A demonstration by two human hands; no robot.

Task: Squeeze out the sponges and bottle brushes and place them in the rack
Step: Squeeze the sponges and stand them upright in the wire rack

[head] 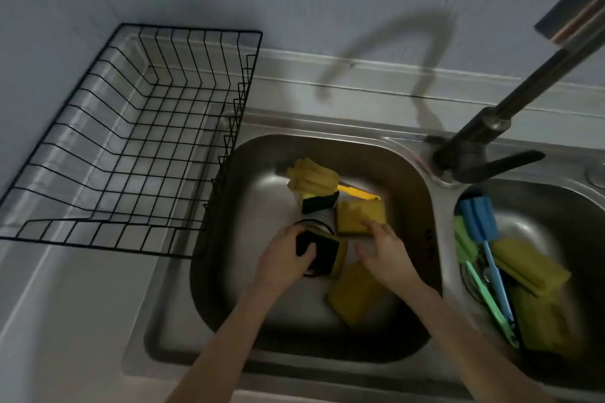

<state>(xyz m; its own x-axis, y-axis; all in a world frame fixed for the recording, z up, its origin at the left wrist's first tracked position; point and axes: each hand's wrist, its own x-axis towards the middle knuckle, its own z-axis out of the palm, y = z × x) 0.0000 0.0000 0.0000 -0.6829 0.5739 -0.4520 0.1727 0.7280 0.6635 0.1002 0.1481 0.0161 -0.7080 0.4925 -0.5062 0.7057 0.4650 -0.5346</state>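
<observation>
Since the black wire rack (131, 141) on the counter holds nothing, the task looks barely begun. Over the left basin (262, 321), the left hand (284, 258) is clamped on a black-and-yellow sponge (327, 253), while the right hand (383, 255) pinches the edge of a yellow sponge (358, 216). Still lying in that basin are a yellow bottle brush (314, 175), a small dark sponge (319, 203) and another yellow sponge (355, 294). The right basin (537, 196) holds a blue brush (478, 216), a green brush (471, 258) and more yellow sponges (530, 262).
</observation>
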